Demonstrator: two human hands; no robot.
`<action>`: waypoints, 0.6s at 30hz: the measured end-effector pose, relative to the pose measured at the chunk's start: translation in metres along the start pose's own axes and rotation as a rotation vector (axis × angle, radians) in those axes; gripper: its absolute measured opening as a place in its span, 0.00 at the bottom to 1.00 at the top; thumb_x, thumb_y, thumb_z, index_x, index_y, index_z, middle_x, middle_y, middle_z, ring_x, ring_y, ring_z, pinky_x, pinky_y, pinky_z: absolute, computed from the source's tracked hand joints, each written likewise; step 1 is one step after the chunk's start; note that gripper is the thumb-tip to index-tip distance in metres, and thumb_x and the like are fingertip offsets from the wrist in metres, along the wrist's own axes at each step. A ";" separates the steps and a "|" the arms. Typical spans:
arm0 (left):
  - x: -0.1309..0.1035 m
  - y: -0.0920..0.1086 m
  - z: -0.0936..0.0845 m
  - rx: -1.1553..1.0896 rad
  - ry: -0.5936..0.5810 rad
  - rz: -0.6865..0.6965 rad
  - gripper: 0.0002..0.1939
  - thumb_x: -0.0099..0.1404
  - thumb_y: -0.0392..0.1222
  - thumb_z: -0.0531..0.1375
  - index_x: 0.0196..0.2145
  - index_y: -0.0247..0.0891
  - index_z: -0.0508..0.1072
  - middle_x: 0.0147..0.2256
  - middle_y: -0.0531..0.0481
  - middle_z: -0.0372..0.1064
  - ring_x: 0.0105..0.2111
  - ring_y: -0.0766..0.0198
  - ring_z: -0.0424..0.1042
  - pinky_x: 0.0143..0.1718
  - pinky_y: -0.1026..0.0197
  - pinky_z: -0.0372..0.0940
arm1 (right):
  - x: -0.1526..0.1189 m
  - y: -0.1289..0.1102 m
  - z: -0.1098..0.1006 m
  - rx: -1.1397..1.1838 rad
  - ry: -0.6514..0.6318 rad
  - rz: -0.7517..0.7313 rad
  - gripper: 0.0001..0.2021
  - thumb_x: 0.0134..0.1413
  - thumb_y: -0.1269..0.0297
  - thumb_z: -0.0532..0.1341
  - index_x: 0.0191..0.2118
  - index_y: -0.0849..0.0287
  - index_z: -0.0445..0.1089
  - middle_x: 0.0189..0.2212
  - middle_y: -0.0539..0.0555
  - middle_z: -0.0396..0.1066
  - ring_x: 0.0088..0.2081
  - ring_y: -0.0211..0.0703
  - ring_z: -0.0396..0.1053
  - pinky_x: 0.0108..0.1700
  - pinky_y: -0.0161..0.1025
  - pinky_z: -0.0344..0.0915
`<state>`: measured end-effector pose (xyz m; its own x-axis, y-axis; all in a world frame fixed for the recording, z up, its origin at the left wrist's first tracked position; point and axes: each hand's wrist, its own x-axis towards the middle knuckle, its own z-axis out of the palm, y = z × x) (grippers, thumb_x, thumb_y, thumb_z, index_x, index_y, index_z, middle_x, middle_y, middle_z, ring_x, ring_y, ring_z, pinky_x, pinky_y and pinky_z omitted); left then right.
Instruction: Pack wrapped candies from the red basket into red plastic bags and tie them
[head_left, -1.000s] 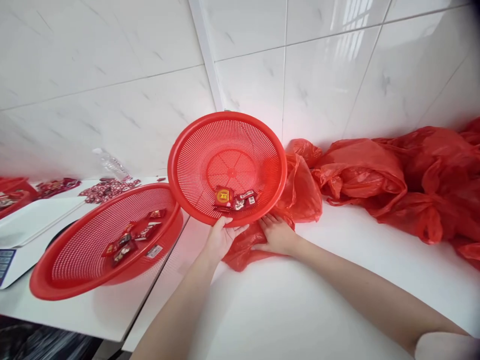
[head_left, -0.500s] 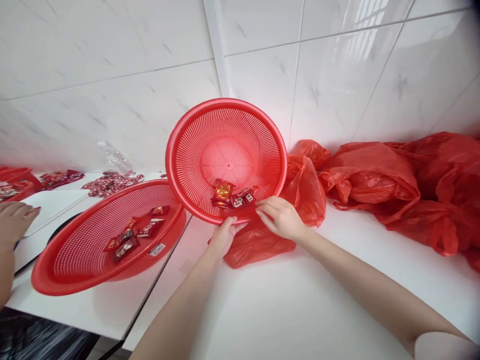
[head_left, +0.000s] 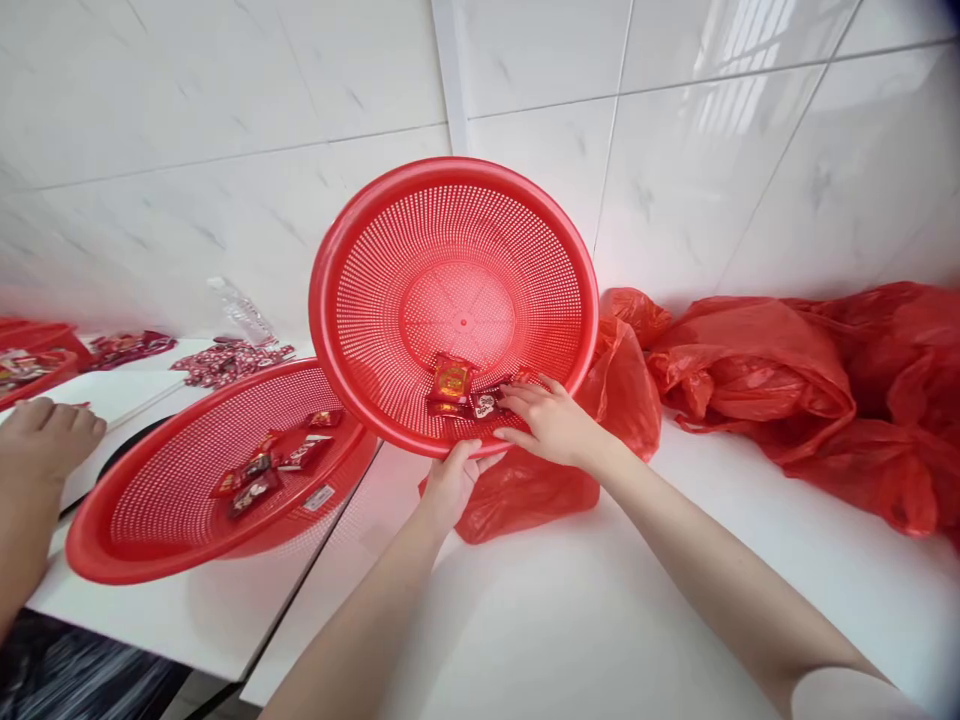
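A round red mesh basket point(head_left: 462, 215) is tilted up toward me, and my left hand point(head_left: 452, 484) grips its lower rim with the thumb over the edge. Small red wrapped packets point(head_left: 452, 384) lie at the bottom of its inner wall. My right hand point(head_left: 550, 422) reaches over the lower right rim, its fingers spread against the packets at the right of the pile. A red plastic bag point(head_left: 529, 497) lies on the white table beneath the raised basket.
A second red basket point(head_left: 165, 500) with several packets rests tilted at the left. Another person's hand point(head_left: 52, 440) is at the far left. Red plastic bags point(head_left: 757, 350) line the wall at right. A clear bottle point(head_left: 241, 310) and patterned packets point(head_left: 232, 362) are behind the left basket.
The held basket has come up and nearer. My right hand has moved over the rim onto the packets, its fingers opening. The other person's hand has moved slightly right.
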<state>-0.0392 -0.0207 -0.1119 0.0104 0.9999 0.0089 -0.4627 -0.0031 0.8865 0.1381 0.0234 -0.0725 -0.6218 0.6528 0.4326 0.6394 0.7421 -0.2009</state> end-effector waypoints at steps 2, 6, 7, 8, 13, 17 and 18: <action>0.001 -0.001 -0.001 -0.028 0.004 0.005 0.17 0.56 0.35 0.59 0.45 0.38 0.71 0.47 0.48 0.74 0.52 0.50 0.70 0.53 0.43 0.65 | -0.005 0.004 -0.004 0.049 -0.044 -0.054 0.23 0.60 0.51 0.57 0.56 0.59 0.66 0.55 0.62 0.67 0.58 0.54 0.60 0.60 0.54 0.52; 0.004 -0.001 -0.003 -0.061 0.014 0.025 0.19 0.56 0.34 0.59 0.47 0.39 0.69 0.48 0.48 0.73 0.52 0.51 0.70 0.52 0.43 0.66 | -0.007 0.008 -0.011 0.090 -0.075 -0.079 0.16 0.54 0.67 0.62 0.50 0.58 0.69 0.48 0.58 0.70 0.48 0.47 0.68 0.50 0.45 0.63; 0.005 -0.001 -0.004 -0.050 0.024 0.024 0.18 0.56 0.34 0.59 0.46 0.38 0.69 0.48 0.48 0.73 0.52 0.51 0.70 0.52 0.43 0.66 | -0.007 0.008 -0.012 0.092 -0.071 -0.073 0.14 0.54 0.70 0.61 0.48 0.57 0.70 0.46 0.56 0.71 0.45 0.46 0.69 0.48 0.43 0.64; 0.005 0.000 -0.005 -0.034 0.033 0.026 0.18 0.56 0.35 0.59 0.46 0.38 0.69 0.48 0.47 0.74 0.51 0.51 0.70 0.52 0.43 0.66 | -0.007 0.007 -0.013 0.095 -0.062 -0.065 0.13 0.55 0.73 0.60 0.46 0.57 0.72 0.44 0.55 0.72 0.44 0.44 0.69 0.46 0.41 0.64; 0.011 0.000 -0.013 0.009 0.074 0.072 0.15 0.56 0.35 0.59 0.43 0.37 0.71 0.47 0.47 0.74 0.52 0.51 0.70 0.53 0.43 0.65 | -0.007 0.004 -0.021 0.268 0.052 0.057 0.11 0.60 0.71 0.54 0.43 0.56 0.72 0.39 0.52 0.75 0.40 0.42 0.72 0.42 0.38 0.65; 0.017 -0.001 -0.020 -0.025 0.114 0.081 0.14 0.55 0.35 0.60 0.41 0.35 0.72 0.42 0.47 0.76 0.49 0.51 0.72 0.53 0.42 0.65 | -0.007 0.004 -0.028 0.449 0.035 0.228 0.08 0.58 0.69 0.56 0.39 0.60 0.71 0.34 0.53 0.75 0.34 0.41 0.72 0.38 0.37 0.66; 0.018 -0.001 -0.021 -0.041 0.124 0.086 0.14 0.55 0.34 0.60 0.41 0.35 0.72 0.41 0.47 0.76 0.48 0.52 0.72 0.53 0.42 0.65 | -0.007 0.004 -0.029 0.470 0.000 0.268 0.07 0.56 0.70 0.57 0.38 0.60 0.71 0.33 0.52 0.75 0.33 0.41 0.72 0.37 0.37 0.66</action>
<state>-0.0568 -0.0023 -0.1226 -0.1397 0.9899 0.0247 -0.4928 -0.0911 0.8654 0.1582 0.0169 -0.0504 -0.4647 0.8286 0.3123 0.5044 0.5376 -0.6757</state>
